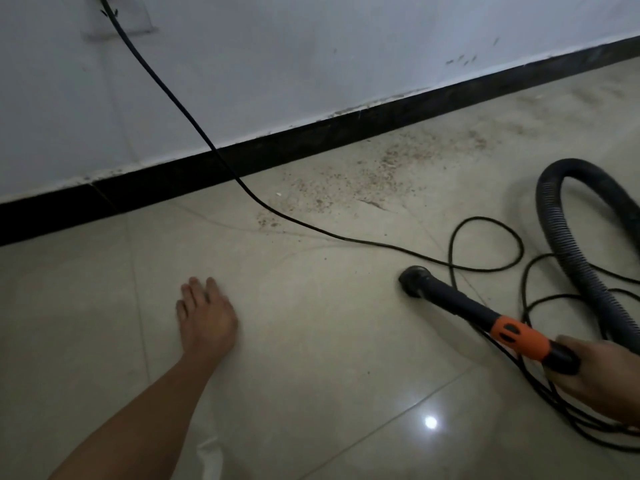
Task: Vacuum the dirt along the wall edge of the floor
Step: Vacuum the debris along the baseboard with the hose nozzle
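Short of the dirt (382, 168), right hand (597, 374) grips the vacuum wand (460, 303).

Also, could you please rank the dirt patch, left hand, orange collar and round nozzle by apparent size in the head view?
1. dirt patch, clearly the largest
2. left hand
3. orange collar and round nozzle: these look close, and the collar is nearer the camera, so I won't rank them.
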Demonstrator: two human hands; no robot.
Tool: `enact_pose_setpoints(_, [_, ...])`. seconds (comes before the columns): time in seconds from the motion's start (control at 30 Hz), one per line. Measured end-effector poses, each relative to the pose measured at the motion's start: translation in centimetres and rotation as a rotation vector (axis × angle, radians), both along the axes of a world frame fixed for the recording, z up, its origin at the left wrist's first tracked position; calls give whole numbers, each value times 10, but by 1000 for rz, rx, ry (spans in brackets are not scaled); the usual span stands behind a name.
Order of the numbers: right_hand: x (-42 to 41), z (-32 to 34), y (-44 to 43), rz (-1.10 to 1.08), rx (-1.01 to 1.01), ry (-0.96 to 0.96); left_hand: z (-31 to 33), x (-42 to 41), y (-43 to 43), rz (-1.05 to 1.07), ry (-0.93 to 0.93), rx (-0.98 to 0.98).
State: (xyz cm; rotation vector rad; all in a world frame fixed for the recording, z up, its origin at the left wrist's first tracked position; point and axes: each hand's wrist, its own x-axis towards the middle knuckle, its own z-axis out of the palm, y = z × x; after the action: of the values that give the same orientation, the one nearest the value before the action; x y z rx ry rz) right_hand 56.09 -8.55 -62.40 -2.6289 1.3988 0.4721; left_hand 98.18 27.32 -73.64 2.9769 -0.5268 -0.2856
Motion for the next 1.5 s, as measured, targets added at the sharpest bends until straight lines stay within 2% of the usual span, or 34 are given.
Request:
enact_pose_setpoints(0.17, [87, -11, 53, 275, 39, 2, 8, -8, -5, 13, 10, -1])
enact_pose_setpoints(0.3, [160, -14, 68, 248, 31, -95, 10, -6, 5, -40, 19, 25])
enact_pose_setpoints(0.37, [171, -15, 72, 276, 62, -114, 7, -4, 10, -60, 13, 30])
enact_pose_setpoints(0.53, [165, -22, 90, 429, 40, -20, 1, -9, 9, -43, -36, -10])
enact_pose_setpoints(0.73, [255, -15, 79, 308, 62, -147, -5, -8, 11, -14, -52, -43])
enact_pose_setpoints(0.93, [279, -34, 106, 486, 6, -95, -8, -6, 12, 6, -43, -50])
enact_pose_setpoints(1.3, [381, -30, 87, 225, 40, -288, -7, -6, 12, 9, -40, -51])
enact_pose_setpoints(1.5, [418, -30, 100, 290, 145, -286, -6, -6, 12, 3, -37, -45])
